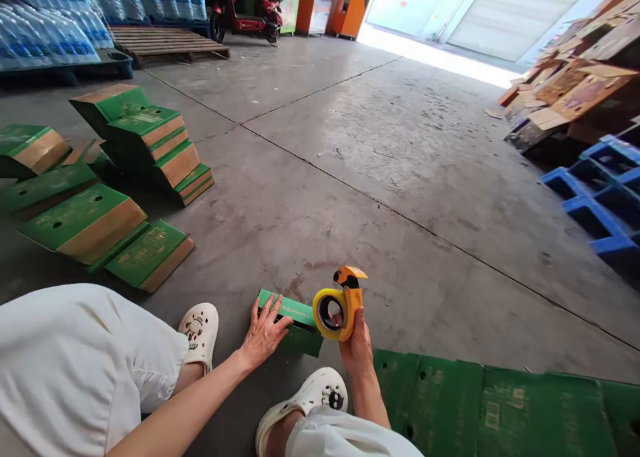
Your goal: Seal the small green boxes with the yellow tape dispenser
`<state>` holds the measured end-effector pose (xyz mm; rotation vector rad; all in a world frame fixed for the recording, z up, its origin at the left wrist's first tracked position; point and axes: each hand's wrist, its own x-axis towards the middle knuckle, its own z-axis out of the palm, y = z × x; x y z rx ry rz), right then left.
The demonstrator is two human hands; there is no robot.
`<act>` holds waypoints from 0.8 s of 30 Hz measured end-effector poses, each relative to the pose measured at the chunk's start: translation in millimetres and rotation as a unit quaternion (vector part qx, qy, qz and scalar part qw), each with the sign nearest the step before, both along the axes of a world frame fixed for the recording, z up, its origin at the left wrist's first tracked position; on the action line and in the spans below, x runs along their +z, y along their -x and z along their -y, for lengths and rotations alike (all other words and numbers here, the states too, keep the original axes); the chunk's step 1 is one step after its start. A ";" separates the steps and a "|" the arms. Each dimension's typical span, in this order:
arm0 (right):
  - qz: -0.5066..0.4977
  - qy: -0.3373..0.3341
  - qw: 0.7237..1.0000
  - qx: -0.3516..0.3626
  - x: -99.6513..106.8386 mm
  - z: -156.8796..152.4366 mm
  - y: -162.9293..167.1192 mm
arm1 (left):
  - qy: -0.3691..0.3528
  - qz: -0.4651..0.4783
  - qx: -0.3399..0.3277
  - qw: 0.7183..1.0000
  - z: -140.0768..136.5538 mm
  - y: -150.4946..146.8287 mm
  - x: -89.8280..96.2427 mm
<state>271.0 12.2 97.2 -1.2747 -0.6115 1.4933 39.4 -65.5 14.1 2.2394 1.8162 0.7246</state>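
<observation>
Atop lettered green box (pixel 301 310), left fingers (pixel 269 308) apart; right fingers (pixel 359 318) around orange tape dispenser (pixel 354 305).

Single head-worn view, forward and down.
It looks from just above the wearer's white trousers (pixel 65 370), with the left grip (pixel 265 334) and right grip (pixel 358 344) near. Past them it faces across the floor (pixel 310 197) to a bright doorway (pixel 417 7), far right, whose base slants. The view reaches bottles (pixel 43 37) at far left and a blue pallet (pixel 617 244) at right.
</observation>
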 end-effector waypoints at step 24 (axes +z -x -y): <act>0.169 -0.027 0.955 0.243 17.2 5.5 21.4 | -0.037 0.020 -0.019 0.999 -4.0 6.5 -25.7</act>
